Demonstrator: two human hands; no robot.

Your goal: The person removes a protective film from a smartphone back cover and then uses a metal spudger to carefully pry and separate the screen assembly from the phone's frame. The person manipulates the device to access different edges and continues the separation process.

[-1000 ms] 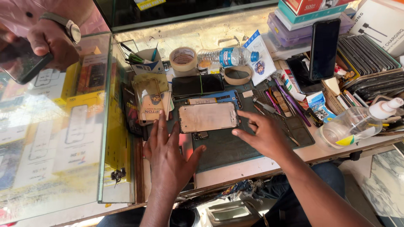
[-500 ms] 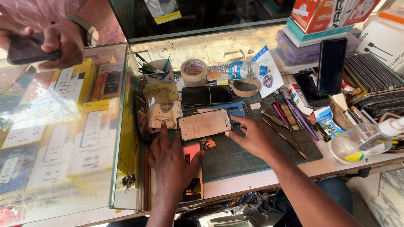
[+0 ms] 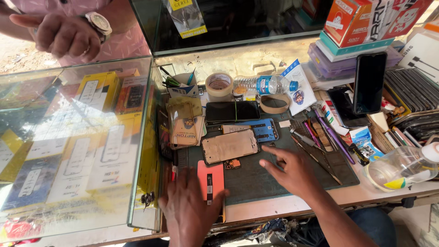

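Head view: right hand (image 3: 292, 171), fingers spread, is now lying off the phone frame (image 3: 230, 146), which earlier it was touching. Left hand (image 3: 187, 210) is resting spread beside an orange rear cover (image 3: 210, 179), just below that tan, rectangular frame.

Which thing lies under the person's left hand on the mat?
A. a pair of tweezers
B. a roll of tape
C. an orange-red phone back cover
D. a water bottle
C: the left hand rests flat on the orange-red phone back cover, at its near edge.
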